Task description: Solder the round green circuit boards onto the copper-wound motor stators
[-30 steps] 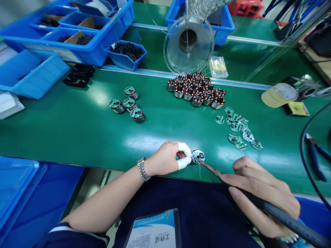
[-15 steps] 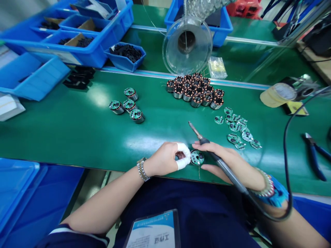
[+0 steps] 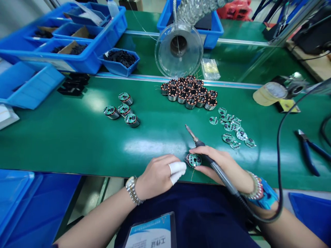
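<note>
Four short metal cylinders (image 3: pixel 132 120), capped with round green circuit boards, stand to the left on my smooth, glossy green bench (image 3: pixel 77 144). A fifth, the capped core (image 3: pixel 193 160), is near the front edge, a fine wire (image 3: pixel 192 175) trailing from it. My right hand (image 3: pixel 229 163) grips this core between its fingers; the soldering iron (image 3: pixel 217 170), dark-handled with a tapered metal tip, slants across that hand. My left hand (image 3: pixel 159 174) is just beside the core, its white-sleeved fingers drawn together; cannot tell whether anything is between them.

Beyond: open ring-shaped cores (image 3: pixel 190 102), copper-wound, packed close. Thin, flat boards (image 3: pixel 229 137) lie overlapping to their right.

Containers: small blue bin (image 3: pixel 120 70), heaped with black pieces; large blue tray (image 3: pixel 88 63), with compartments holding dark parts and cardboard (image 3: pixel 80 32); translucent yellowish cup (image 3: pixel 269 94), contents unclear.
</note>
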The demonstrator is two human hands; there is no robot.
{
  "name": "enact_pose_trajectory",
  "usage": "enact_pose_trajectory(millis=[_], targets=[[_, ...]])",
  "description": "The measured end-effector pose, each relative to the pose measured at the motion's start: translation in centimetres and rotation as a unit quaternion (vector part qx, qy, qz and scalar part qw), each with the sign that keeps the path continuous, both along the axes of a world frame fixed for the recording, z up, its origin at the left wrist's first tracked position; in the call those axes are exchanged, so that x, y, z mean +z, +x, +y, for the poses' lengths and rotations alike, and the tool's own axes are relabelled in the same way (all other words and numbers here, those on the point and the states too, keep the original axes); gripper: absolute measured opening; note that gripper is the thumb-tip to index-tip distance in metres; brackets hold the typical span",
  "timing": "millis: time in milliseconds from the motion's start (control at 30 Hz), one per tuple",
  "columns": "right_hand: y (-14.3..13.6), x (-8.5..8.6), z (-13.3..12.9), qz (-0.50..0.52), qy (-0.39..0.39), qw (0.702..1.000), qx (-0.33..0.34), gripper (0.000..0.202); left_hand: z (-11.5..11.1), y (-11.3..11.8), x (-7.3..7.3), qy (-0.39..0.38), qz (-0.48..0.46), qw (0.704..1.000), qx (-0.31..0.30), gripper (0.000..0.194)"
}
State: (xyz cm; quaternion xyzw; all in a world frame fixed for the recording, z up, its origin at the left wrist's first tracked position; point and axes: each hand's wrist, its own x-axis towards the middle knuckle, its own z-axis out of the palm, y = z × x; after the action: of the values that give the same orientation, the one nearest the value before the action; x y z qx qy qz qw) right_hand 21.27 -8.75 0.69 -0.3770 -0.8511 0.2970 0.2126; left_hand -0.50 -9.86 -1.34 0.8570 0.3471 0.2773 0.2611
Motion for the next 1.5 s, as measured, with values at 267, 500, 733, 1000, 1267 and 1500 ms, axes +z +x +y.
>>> enact_pose_trajectory(millis=[267, 500, 733, 1000, 1267, 1500], targets=[[-0.7, -1.5, -2.6, 0.020, 0.076, 0.991, -0.110, 0.038, -1.0, 1.4, 0.0, -0.123, -0.090, 0.988, 0.022, 0.011], [-1.5, -2.3, -3.6, 0.032, 0.128, 0.980, -0.152, 0.042, -0.2, 2.3, 1.0, -0.549, -0.201, 0.807, 0.089, 0.011], [-1.8, -1.2, -1.5, 0.092, 0.100, 0.984, -0.112, 0.030, 1.0, 2.2, 0.6, -0.622, -0.251, 0.738, 0.074, 0.015], [-2.4, -0.5, 0.0, 0.088, 0.111, 0.989, -0.031, 0.030, 0.9, 2.5, 0.5, -0.580, -0.247, 0.772, 0.075, 0.015], [-1.4, -1.4, -0.1, 0.044, 0.173, 0.984, -0.003, 0.030, 1.0, 2.5, 0.5, -0.567, -0.246, 0.783, 0.071, 0.017], [-1.3, -1.0, -0.1, 0.000, 0.200, 0.980, 0.013, 0.031, 1.0, 2.4, 0.4, -0.575, -0.244, 0.778, 0.065, 0.017]])
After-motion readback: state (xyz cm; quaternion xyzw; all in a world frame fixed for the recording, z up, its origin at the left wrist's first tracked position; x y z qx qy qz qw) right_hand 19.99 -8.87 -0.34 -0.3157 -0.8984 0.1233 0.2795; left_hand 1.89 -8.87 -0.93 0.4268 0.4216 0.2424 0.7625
